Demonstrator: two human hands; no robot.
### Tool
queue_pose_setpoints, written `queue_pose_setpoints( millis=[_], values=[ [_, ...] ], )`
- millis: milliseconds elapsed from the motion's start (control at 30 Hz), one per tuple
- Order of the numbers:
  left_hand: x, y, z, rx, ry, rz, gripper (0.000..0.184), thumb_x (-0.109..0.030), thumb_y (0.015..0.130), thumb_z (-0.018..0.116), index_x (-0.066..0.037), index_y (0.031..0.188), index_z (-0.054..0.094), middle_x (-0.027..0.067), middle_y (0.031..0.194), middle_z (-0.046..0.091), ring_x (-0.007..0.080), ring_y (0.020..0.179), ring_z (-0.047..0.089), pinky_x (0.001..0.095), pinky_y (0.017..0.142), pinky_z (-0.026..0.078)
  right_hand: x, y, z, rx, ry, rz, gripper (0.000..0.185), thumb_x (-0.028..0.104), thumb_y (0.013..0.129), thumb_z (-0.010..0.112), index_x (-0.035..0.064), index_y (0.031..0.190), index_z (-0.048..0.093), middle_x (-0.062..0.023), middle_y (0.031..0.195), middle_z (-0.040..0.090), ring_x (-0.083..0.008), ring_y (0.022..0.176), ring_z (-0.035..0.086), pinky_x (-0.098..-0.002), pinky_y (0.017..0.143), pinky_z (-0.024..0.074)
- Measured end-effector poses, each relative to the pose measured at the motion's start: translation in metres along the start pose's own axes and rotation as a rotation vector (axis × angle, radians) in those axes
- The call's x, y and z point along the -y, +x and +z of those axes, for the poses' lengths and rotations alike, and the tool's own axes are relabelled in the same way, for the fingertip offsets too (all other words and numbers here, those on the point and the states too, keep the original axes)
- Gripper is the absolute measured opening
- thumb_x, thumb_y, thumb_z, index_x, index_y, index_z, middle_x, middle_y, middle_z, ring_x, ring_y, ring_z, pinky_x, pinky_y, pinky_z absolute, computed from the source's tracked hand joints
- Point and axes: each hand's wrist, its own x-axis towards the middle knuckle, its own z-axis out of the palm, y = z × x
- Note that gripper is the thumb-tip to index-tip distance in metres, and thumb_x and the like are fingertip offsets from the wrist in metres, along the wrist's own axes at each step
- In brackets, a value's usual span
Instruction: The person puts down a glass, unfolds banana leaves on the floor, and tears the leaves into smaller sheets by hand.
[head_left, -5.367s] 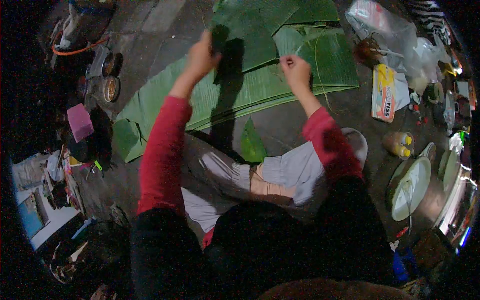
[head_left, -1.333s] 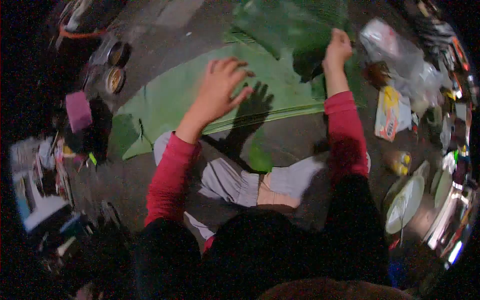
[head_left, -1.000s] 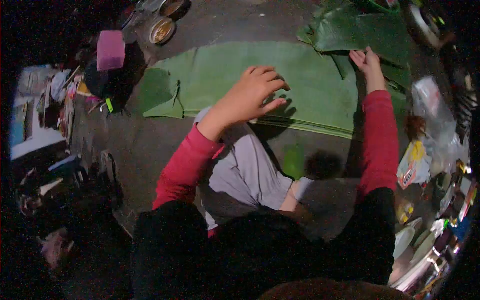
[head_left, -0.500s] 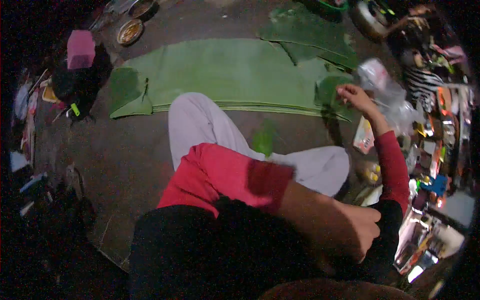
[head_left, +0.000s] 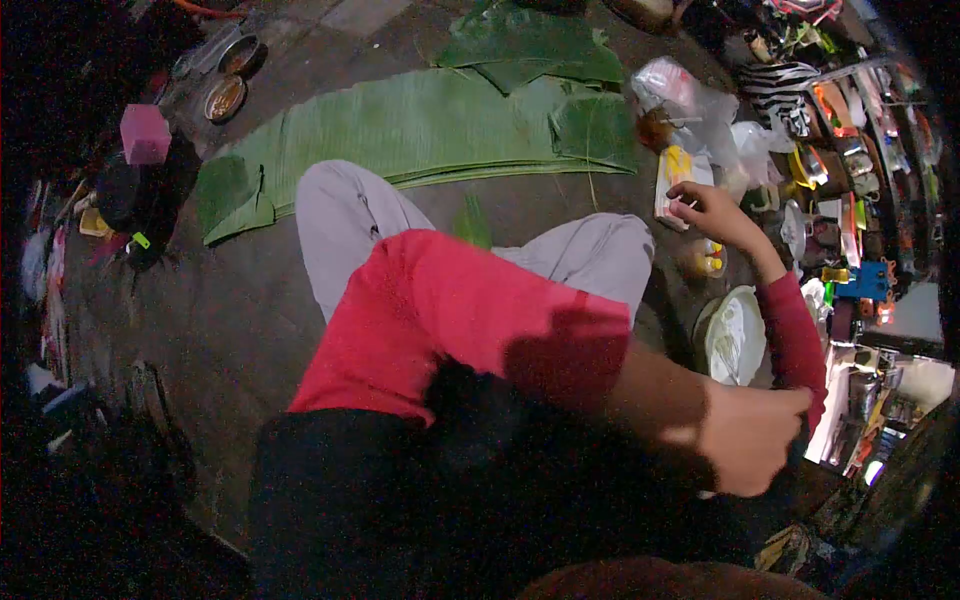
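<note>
My left hand (head_left: 752, 442) reaches across my body to the right, its fingers curled closed beside the red sleeve (head_left: 800, 335) of my right arm. What those fingers hold, if anything, is hidden. Over a white and yellow box (head_left: 676, 178) hovers my right hand (head_left: 716, 214), fingers loosely bent and apart, holding nothing I can see. In front of my crossed legs (head_left: 375, 215) lies a stack of long green banana leaves (head_left: 400, 130). Smaller dark leaf pieces (head_left: 530, 45) rest at its far right, and a green leaf scrap (head_left: 471, 222) is between my legs.
A pale bowl (head_left: 735, 335) and small yellow-capped bottles (head_left: 710, 258) stand on the right, below clear plastic bags (head_left: 690, 95). Shelves of clutter (head_left: 850, 180) line the far right. Two round dishes (head_left: 225, 98) and a pink block (head_left: 146, 134) are at left.
The view has turned right, bringing the pale bowl into fuller sight. My right hand has gone from beside the leaf stack to the box. My left hand stays closed near my right arm.
</note>
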Motion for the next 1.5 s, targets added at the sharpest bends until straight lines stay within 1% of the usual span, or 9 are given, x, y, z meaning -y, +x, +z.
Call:
queue_pose_setpoints(
  millis=[67, 333, 400, 533, 667, 767, 967, 1100, 1500],
  values=[
    [-0.004, 0.022, -0.002, 0.068, 0.183, 0.035, 0.01, -0.028, 0.067, 0.061, -0.019, 0.071, 0.064, -0.005, 0.069, 0.062, 0.0182, 0.069, 0.059, 0.0441, 0.05, 0.03, 0.005, -0.011, 0.001, -0.041, -0.285, -0.038, 0.03, 0.026, 0.086, 0.055, 0.0009, 0.103, 0.056, -0.0104, 0.08, 0.063, -0.0166, 0.07, 0.06, -0.0292, 0.065, 0.0474],
    [-0.037, 0.086, 0.027, -0.101, 0.044, 0.14, 0.021, -0.034, 0.071, 0.058, -0.017, 0.083, 0.061, 0.0015, 0.084, 0.06, 0.0222, 0.076, 0.058, 0.045, 0.059, 0.034, -0.014, 0.021, 0.065, -0.086, -0.083, -0.233, 0.033, 0.026, 0.085, 0.056, 0.004, 0.11, 0.054, -0.0088, 0.097, 0.061, -0.0151, 0.085, 0.059, -0.0287, 0.073, 0.0469],
    [-0.033, 0.064, 0.033, -0.133, -0.016, 0.111, 0.023, -0.035, 0.072, 0.057, -0.016, 0.085, 0.06, 0.0031, 0.087, 0.059, 0.0231, 0.078, 0.057, 0.0453, 0.061, 0.035, -0.006, 0.043, 0.09, -0.032, 0.189, -0.192, 0.038, 0.033, 0.082, 0.058, 0.0037, 0.106, 0.057, -0.0127, 0.094, 0.062, -0.0211, 0.087, 0.059, -0.0325, 0.078, 0.0457],
    [-0.013, -0.002, 0.028, -0.166, -0.171, -0.045, 0.029, -0.038, 0.075, 0.056, -0.015, 0.091, 0.059, 0.0063, 0.094, 0.058, 0.0251, 0.082, 0.056, 0.0457, 0.065, 0.037, -0.011, 0.11, 0.137, -0.056, 0.255, -0.185, 0.029, 0.027, 0.083, 0.059, 0.0046, 0.102, 0.059, -0.0046, 0.081, 0.063, -0.0148, 0.073, 0.059, -0.0282, 0.067, 0.0465],
    [0.006, -0.078, 0.021, -0.296, -0.351, -0.244, 0.034, -0.041, 0.077, 0.054, -0.014, 0.097, 0.057, 0.0095, 0.101, 0.057, 0.0271, 0.086, 0.056, 0.0462, 0.069, 0.039, 0.01, 0.187, 0.155, -0.595, -0.064, -0.157, 0.026, 0.024, 0.074, 0.059, 0.0008, 0.085, 0.062, -0.02, 0.073, 0.061, -0.0357, 0.072, 0.06, -0.042, 0.064, 0.0479],
    [0.016, -0.142, 0.0, -0.393, -0.459, -0.413, 0.038, -0.043, 0.079, 0.053, -0.013, 0.101, 0.056, 0.0119, 0.107, 0.056, 0.0286, 0.089, 0.055, 0.0466, 0.072, 0.04, -0.003, 0.242, 0.169, -0.528, -0.231, 0.005, 0.027, 0.024, 0.073, 0.056, -0.0004, 0.083, 0.057, -0.0217, 0.075, 0.06, -0.0389, 0.074, 0.059, -0.0467, 0.066, 0.0467],
    [0.018, -0.228, -0.1, -0.088, -0.23, -0.573, 0.048, -0.049, 0.079, 0.054, -0.013, 0.109, 0.052, 0.0187, 0.109, 0.052, 0.0337, 0.091, 0.053, 0.0486, 0.073, 0.039, -0.015, 0.25, 0.161, -0.676, -0.099, 0.22, 0.029, 0.021, 0.071, 0.061, 0.0022, 0.09, 0.05, -0.0203, 0.083, 0.06, -0.04, 0.077, 0.058, -0.0473, 0.065, 0.0462],
    [0.012, -0.231, -0.1, -0.248, -0.249, -0.642, 0.047, -0.048, 0.079, 0.054, -0.012, 0.109, 0.052, 0.0184, 0.108, 0.052, 0.0336, 0.09, 0.053, 0.0482, 0.072, 0.039, -0.044, 0.269, 0.186, -0.798, -0.197, 0.013, 0.024, 0.023, 0.069, 0.064, 0.0053, 0.082, 0.054, -0.0132, 0.078, 0.059, -0.0339, 0.073, 0.058, -0.0425, 0.061, 0.0456],
    [0.008, -0.225, -0.101, -0.378, -0.221, -0.71, 0.043, -0.045, 0.078, 0.053, -0.012, 0.107, 0.053, 0.0177, 0.103, 0.053, 0.0333, 0.087, 0.053, 0.0472, 0.07, 0.04, -0.055, 0.211, 0.088, -1.336, 0.294, 0.134, 0.019, 0.022, 0.069, 0.063, 0.0055, 0.075, 0.056, -0.0058, 0.057, 0.053, -0.0194, 0.052, 0.053, -0.0338, 0.051, 0.042]
  ],
)
